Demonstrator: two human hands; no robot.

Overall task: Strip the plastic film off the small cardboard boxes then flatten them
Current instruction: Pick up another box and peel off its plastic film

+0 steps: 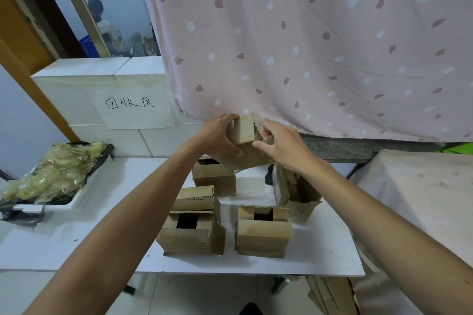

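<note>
The left hand [217,135] grips a raised cardboard box [243,140] while the right hand [279,143] pinches its film. About 5 boxes [263,233] stand unflattened on the table [76,243]; the tray [74,202] already holds stripped film [53,169].

The only writing I can read from where I stand is on a white sheet of paper [133,107] stuck to the front of the white blocks [84,84] at the back left. Three handwritten black characters run across it: 回收区. I find no print, label or number that I can make out on any cardboard in front of me.
</note>
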